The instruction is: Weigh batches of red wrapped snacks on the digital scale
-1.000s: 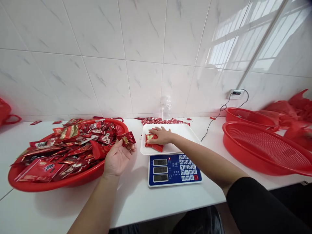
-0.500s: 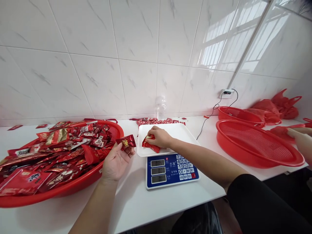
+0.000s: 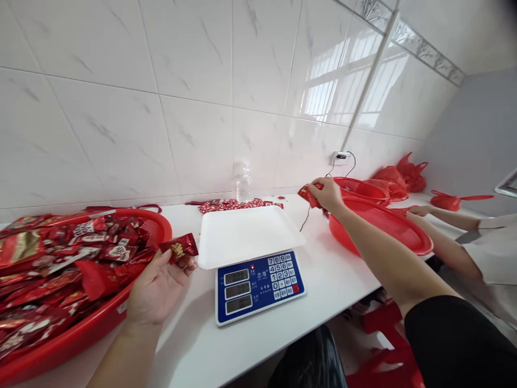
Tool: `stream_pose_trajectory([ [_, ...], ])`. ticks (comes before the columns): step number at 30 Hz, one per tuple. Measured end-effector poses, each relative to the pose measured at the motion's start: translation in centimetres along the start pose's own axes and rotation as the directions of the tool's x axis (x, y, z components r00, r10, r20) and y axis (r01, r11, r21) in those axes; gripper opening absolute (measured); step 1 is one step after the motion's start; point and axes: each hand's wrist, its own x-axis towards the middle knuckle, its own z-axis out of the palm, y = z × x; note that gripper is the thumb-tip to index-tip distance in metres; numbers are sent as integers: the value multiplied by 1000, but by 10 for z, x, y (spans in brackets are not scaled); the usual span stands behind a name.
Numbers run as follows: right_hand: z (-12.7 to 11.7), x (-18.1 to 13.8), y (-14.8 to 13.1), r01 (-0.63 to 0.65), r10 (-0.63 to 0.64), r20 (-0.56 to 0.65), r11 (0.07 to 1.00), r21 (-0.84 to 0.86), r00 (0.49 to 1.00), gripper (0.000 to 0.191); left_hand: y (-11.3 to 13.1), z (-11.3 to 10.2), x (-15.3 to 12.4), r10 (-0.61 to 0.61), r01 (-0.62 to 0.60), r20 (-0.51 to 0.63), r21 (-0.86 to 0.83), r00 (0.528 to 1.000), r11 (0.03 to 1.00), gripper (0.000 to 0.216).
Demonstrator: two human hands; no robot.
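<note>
My left hand (image 3: 159,280), palm up beside the heaped basket, pinches a small dark-red candy packet (image 3: 180,247) with gold marking between thumb and fingers. My right hand (image 3: 328,194) is closed on several red snack packets (image 3: 309,196), held in the air by the left rim of a red plastic basket (image 3: 347,234). Between my hands stands a blue digital scale (image 3: 260,288) with a bare white pan (image 3: 250,237). Its display digits are too faint to read surely. At the left, a red basket (image 3: 133,299) is heaped with red and gold snack packets (image 3: 97,253).
A second red basket (image 3: 359,188) stands behind the right one, with red plastic bags (image 3: 391,180) beyond. Red patterned packaging (image 3: 230,205) and a clear bottle (image 3: 243,186) lie behind the scale. At the right, a co-worker's hands (image 3: 422,211) reach over the table. A power cable (image 3: 307,218) runs to the wall socket.
My right hand has lifted the red packets off the scale pan and carried them right to the basket. My left hand still holds its packet. The view has turned right.
</note>
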Motion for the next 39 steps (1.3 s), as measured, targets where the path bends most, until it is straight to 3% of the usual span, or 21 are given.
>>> stream_pose_trajectory([
  [3, -39, 0, 55, -121, 108, -68, 968, -221, 992, 30, -5, -1, 2, 44, -46, 47, 46, 998, 998, 8],
  [6, -64, -12, 98, -272, 277, -43, 879, -391, 960, 36, -13, -3, 3, 136, -151, 106, 151, 985, 977, 16],
  [10, -72, -28, 114, -299, 394, 83, 803, -515, 915, 53, -23, -4, -1, 330, -380, 189, 430, 925, 819, 22],
  [12, -64, -31, 99, -215, 312, 130, 849, -482, 941, 56, -27, -2, -7, 366, -421, 213, 552, 906, 720, 25],
  [14, -48, -35, 67, -49, 134, 197, 920, -388, 971, 53, -30, 1, -13, 366, -417, 216, 614, 905, 670, 27],
  [16, -27, -46, 20, 153, -78, 290, 957, -246, 954, 47, -32, 5, -17, 356, -413, 226, 649, 907, 639, 25],
  [17, -17, -56, -7, 250, -182, 347, 955, -161, 920, 45, -32, 6, -19, 348, -412, 236, 662, 907, 626, 23],
  [19, 1, -81, -62, 429, -394, 444, 903, 25, 805, 48, -33, 9, -22, 320, -402, 250, 673, 914, 621, 20],
  [21, 16, -109, -110, 580, -662, 493, 743, 334, 565, 58, -34, 9, -24, 294, -391, 261, 670, 920, 631, 18],
  [23, 29, -132, -146, 566, -737, 497, 673, 477, 458, 65, -35, 8, -24, 280, -405, 293, 683, 914, 608, 16],
  [24, 34, -139, -158, 540, -740, 514, 671, 508, 434, 62, -36, 6, -24, 276, -421, 318, 697, 907, 580, 16],
  [27, 49, -148, -175, 479, -703, 577, 708, 518, 415, 39, -39, 1, -24, 275, -464, 374, 743, 886, 482, 15],
  [30, 59, -145, -175, 504, -701, 576, 708, 494, 420, 23, -43, -3, -25, 282, -483, 394, 757, 875, 440, 17],
  [36, 65, -143, -175, 642, -750, 520, 641, 420, 409, 23, -46, -2, -31, 339, -521, 418, 791, 843, 321, 20],
  [39, 68, -140, -172, 694, -723, 504, 657, 293, 471, 27, -44, -5, -30, 383, -517, 391, 793, 837, 322, 25],
])
